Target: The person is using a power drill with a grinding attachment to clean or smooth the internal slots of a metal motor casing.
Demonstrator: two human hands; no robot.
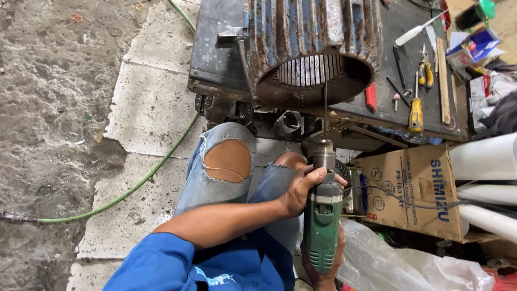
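Note:
A green power drill (322,215) with a long thin bit (325,110) points up toward the open end of a rusty blue ribbed motor housing (315,40) on a dark workbench (215,48). My left hand (301,188) wraps the drill's front body near the grey chuck (322,153). At the bottom of the view my right hand (323,272) grips the drill's rear handle and is partly hidden by it. The bit's tip reaches the housing's lower rim.
Screwdrivers, pliers (425,70) and a yellow-handled tool (415,113) lie on the bench's right side. A cardboard box (425,188), white pipes (484,159) and a plastic bag (398,264) crowd the right. A green hose (134,186) crosses the concrete floor on the left.

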